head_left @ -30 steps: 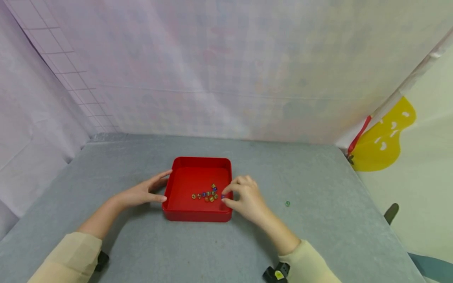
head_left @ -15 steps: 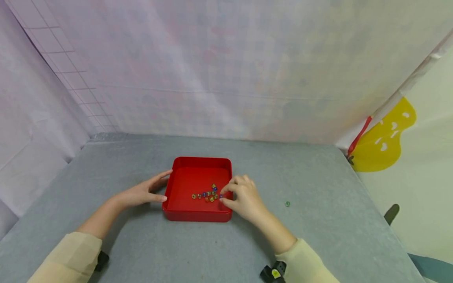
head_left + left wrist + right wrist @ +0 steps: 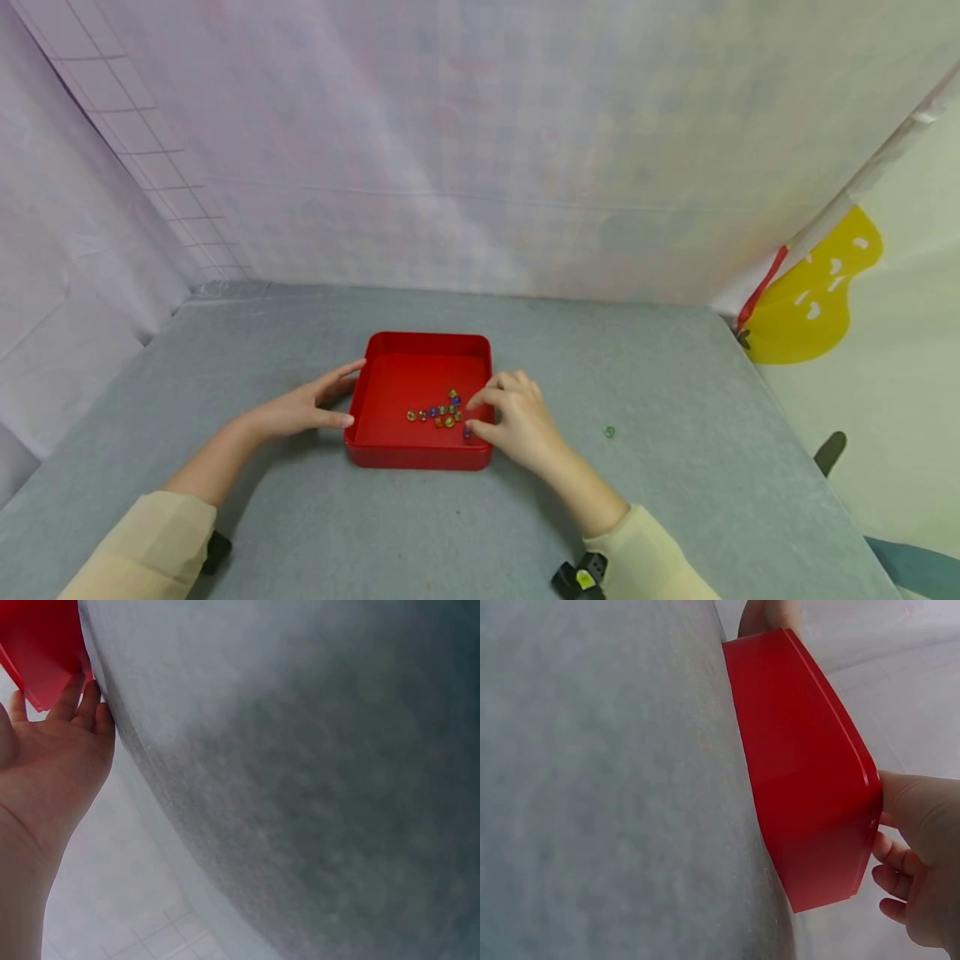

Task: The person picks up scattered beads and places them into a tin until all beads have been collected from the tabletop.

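Observation:
A square red tray (image 3: 408,371) stands on the grey cloth. Several small, shiny beads (image 3: 449,422) in gold, green, blue and orange lie in its right half. My left hand (image 3: 303,408) touches the tray's left side, thumb near the front corner and fingers extended along the wall; the left wrist view shows these fingers against the red wall (image 3: 49,682). Over the tray's right rim reaches my right hand (image 3: 525,421), thumb and forefinger apart. A dark blue bead (image 3: 467,432) lies on the tray floor beside the thumb tip. The right wrist view hides the tray's inside.
One green bead (image 3: 609,432) lies on the grey cloth (image 3: 645,517) right of the tray. Pale curtains (image 3: 480,167) hang behind the table, and a yellow shape (image 3: 810,300) shows on the right-hand one.
The right hand has shifted slightly left. The dark blue bead between its fingertips has dropped to the tray floor, nearer the front. The left hand and the tray have stayed put.

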`<state>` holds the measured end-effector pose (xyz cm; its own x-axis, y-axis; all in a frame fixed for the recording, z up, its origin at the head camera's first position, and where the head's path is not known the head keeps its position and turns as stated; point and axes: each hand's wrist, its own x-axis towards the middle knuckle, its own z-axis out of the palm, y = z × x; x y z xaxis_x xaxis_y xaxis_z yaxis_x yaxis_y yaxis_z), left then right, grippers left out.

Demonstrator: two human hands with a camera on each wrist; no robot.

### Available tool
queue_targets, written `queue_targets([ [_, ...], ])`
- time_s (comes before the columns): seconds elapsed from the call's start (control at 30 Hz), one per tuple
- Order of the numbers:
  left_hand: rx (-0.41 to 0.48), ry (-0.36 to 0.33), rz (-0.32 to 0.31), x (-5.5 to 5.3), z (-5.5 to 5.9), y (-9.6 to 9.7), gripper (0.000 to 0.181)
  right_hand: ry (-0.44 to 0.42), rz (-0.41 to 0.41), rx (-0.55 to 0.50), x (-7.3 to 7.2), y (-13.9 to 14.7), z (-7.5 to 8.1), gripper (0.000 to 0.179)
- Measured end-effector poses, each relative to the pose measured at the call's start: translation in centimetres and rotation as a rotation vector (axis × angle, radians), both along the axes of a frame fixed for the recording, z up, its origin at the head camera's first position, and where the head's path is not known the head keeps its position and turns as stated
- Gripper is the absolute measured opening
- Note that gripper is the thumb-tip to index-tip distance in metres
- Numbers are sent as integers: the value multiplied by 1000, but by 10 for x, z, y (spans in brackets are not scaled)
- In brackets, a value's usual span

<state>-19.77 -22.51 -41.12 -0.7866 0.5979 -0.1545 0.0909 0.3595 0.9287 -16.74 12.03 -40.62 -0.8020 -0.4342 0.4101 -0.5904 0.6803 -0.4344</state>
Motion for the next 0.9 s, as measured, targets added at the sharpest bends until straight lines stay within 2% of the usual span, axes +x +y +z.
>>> queue_targets([
  [0.4,0,-5,1,-1,-1,0,82,18,25,-17,1,2,2,14],
  [0.9,-24,-10,17,0,0,0,84,21,26,-27,8,7,10,19],
])
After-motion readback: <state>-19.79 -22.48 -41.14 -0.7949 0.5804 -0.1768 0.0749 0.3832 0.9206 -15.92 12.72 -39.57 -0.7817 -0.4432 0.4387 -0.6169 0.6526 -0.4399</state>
